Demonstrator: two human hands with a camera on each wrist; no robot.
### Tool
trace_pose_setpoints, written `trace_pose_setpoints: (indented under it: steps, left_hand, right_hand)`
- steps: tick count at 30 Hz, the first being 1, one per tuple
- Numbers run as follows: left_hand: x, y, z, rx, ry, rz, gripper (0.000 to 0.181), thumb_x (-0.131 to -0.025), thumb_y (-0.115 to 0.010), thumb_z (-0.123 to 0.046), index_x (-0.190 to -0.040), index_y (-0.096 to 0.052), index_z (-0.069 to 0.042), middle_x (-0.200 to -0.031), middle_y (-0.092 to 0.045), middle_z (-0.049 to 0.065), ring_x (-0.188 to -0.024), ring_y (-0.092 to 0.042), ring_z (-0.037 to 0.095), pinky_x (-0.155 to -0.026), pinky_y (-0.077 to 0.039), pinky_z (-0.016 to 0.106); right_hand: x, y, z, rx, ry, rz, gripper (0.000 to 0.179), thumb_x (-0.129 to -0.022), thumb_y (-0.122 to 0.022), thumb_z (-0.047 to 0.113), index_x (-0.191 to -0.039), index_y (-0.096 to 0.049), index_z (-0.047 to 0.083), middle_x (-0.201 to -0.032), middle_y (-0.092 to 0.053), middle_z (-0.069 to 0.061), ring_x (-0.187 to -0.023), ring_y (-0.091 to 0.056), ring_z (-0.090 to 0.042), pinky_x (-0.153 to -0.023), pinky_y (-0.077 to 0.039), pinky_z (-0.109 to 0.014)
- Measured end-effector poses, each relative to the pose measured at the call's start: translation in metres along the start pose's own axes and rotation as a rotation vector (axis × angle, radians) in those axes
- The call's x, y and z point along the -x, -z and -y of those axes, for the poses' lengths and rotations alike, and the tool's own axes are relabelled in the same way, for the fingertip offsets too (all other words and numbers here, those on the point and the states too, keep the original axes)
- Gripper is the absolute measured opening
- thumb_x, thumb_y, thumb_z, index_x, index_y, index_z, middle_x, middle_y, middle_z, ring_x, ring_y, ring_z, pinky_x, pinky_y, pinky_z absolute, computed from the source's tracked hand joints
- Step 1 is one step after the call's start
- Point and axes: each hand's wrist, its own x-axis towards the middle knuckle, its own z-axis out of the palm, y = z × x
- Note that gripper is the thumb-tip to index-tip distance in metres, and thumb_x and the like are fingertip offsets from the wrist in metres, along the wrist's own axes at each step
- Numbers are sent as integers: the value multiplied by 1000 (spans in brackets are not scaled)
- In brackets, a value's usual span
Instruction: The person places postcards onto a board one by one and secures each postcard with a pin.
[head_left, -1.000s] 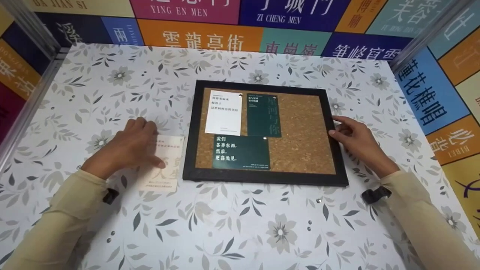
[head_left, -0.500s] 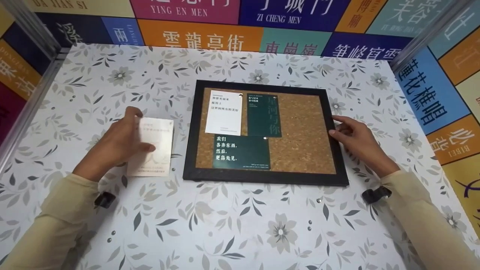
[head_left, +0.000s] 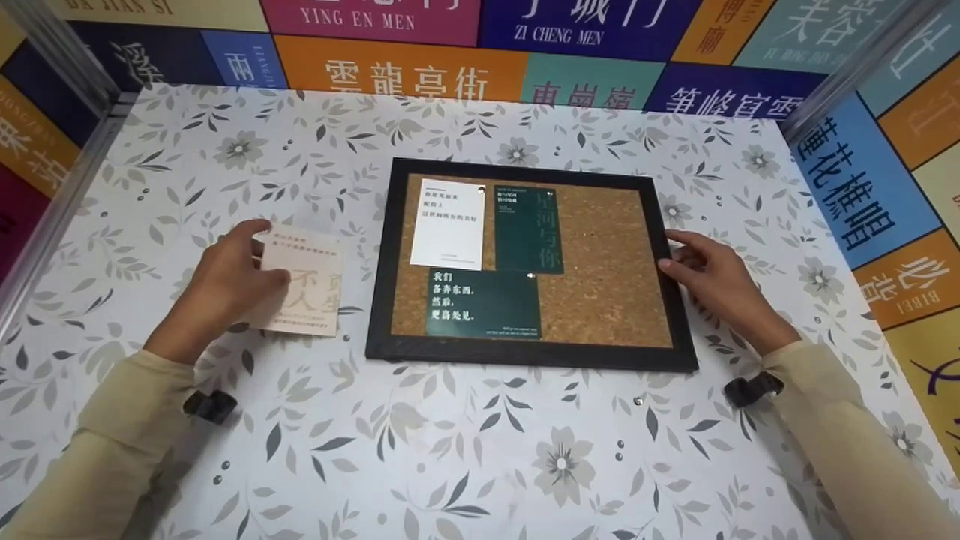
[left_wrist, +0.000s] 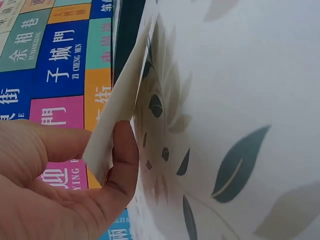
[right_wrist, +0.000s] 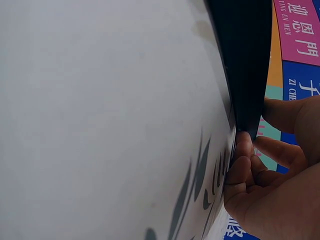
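Observation:
My left hand (head_left: 225, 281) pinches a cream card (head_left: 311, 296) by its left edge, thumb on the printed face. In the left wrist view the card (left_wrist: 117, 102) stands tilted, the held edge off the table, with curled fingers behind it. A cork board (head_left: 607, 262) in a black frame lies flat to the right of the card, apart from it. At the frame's right side my right hand (head_left: 709, 281) grips the edge. The right wrist view has the thumb on one side of the black frame (right_wrist: 245, 65) and fingertips at its lower edge.
On the cork lie a white card (head_left: 448, 236), a tall green card (head_left: 525, 240) and a wide green card (head_left: 480, 311), each with a pin at its upper right. A small silver pin (head_left: 638, 402) lies on the floral tabletop (head_left: 450, 465). Colourful lettered panels (head_left: 405, 71) stand behind.
The left hand has drawn the cream card leftward and away from me, off from the frame's left side, and lifted its held edge. The right hand and the board stay put.

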Motion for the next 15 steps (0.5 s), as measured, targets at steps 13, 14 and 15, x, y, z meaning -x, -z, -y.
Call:
trace_pose_setpoints:
  steps: [13,14,15]
  left_hand:
    - [0,-8,-5,246,0,-58,83,-103,-68,-3,-174,-25,-1,-135,-51,20,-105,-54,21,-76,-49,18]
    - [0,-9,-6,257,1,-65,83,-103,-68,-3,-173,-25,-1,-135,-51,19,-104,-54,20,-76,-50,18]
    - [0,-10,-7,266,1,-71,82,-103,-68,-3,-173,-25,-1,-134,-52,19,-103,-55,19,-75,-50,17]
  right_hand:
    - [0,0,0,7,-2,-2,61,-112,-67,26,-166,-48,5,-127,-69,-21,-92,-59,-7,-68,-49,-19]
    - [0,0,0,5,-2,-3,61,-112,-68,25,-166,-48,5,-127,-69,-20,-92,-59,-8,-68,-49,-19]
    - [0,0,0,3,-1,-4,61,-112,-68,25,-166,-48,5,-126,-69,-21,-92,-59,-8,-68,-49,-19]
